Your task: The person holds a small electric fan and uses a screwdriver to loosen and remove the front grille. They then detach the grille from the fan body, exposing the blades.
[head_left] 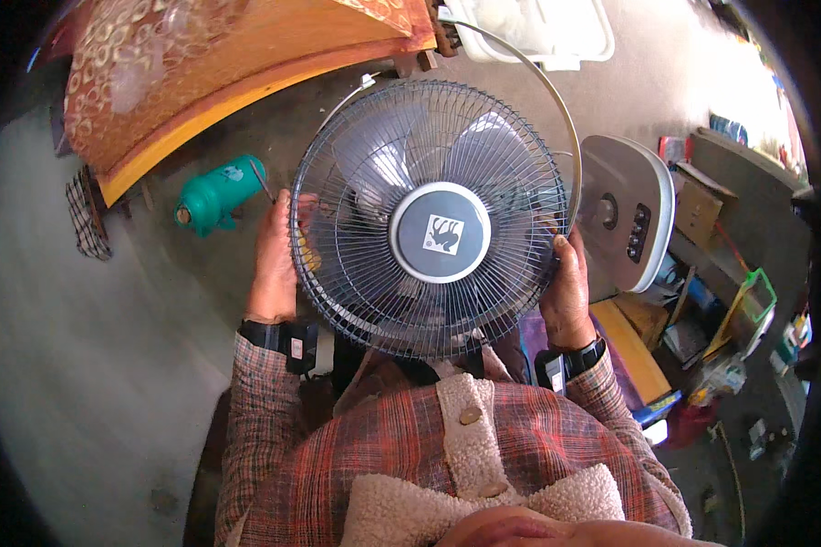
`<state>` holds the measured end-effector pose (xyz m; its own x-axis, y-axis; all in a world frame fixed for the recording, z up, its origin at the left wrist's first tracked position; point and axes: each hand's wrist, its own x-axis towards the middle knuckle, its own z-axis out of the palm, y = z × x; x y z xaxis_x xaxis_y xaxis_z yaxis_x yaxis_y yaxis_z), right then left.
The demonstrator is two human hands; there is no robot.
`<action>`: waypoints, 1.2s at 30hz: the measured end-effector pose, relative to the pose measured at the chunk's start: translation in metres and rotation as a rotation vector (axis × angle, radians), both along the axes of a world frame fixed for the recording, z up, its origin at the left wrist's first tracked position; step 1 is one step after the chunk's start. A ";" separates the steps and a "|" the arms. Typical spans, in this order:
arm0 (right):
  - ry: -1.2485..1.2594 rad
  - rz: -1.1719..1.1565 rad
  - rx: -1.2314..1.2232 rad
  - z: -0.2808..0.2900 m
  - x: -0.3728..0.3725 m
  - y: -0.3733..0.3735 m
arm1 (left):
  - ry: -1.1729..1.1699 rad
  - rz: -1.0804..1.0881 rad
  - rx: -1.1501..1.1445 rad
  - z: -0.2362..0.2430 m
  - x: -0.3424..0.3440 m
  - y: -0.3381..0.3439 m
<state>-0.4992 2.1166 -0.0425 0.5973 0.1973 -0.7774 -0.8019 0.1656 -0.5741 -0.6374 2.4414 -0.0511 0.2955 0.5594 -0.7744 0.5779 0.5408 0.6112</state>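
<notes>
A round fan head (441, 231) with a dark wire guard and a grey hub cap is held up in front of my chest. Its pale blades show through the wires. My left hand (275, 257) grips the guard's left rim, its fingertips partly hidden behind the wires. On the opposite rim, my right hand (567, 294) holds the guard with the thumb in front; the other fingers are mostly hidden. A grey fan base (646, 202) with a row of dark buttons lies just beyond the right rim. A pale cord (564, 108) arcs over the guard's upper right.
A teal flask (217, 195) lies on the floor at left, below an orange table (246, 77) with a patterned cover. At the back stands a white plastic tub (582, 36). Cardboard boxes (700, 208), a yellow board (631, 351) and loose clutter are along the right.
</notes>
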 end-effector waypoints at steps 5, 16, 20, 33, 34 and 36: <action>0.050 -0.040 0.006 0.017 -0.027 -0.002 | 0.001 -0.088 0.046 0.024 -0.006 -0.002; -0.018 -0.103 -0.069 -0.008 -0.034 -0.020 | -0.075 -0.034 -0.166 -0.031 -0.007 -0.001; -0.075 -0.151 -0.050 -0.017 -0.046 -0.018 | -0.242 -0.080 -0.247 -0.058 -0.009 0.001; -0.216 -0.200 0.063 -0.101 -0.104 -0.055 | -0.383 -0.200 -0.070 -0.124 -0.051 -0.024; -0.228 -0.207 0.037 -0.106 -0.118 -0.063 | -0.385 -0.227 -0.081 -0.132 -0.062 -0.030; -0.256 -0.173 0.042 -0.113 -0.126 -0.075 | -0.353 -0.236 -0.077 -0.135 -0.075 -0.039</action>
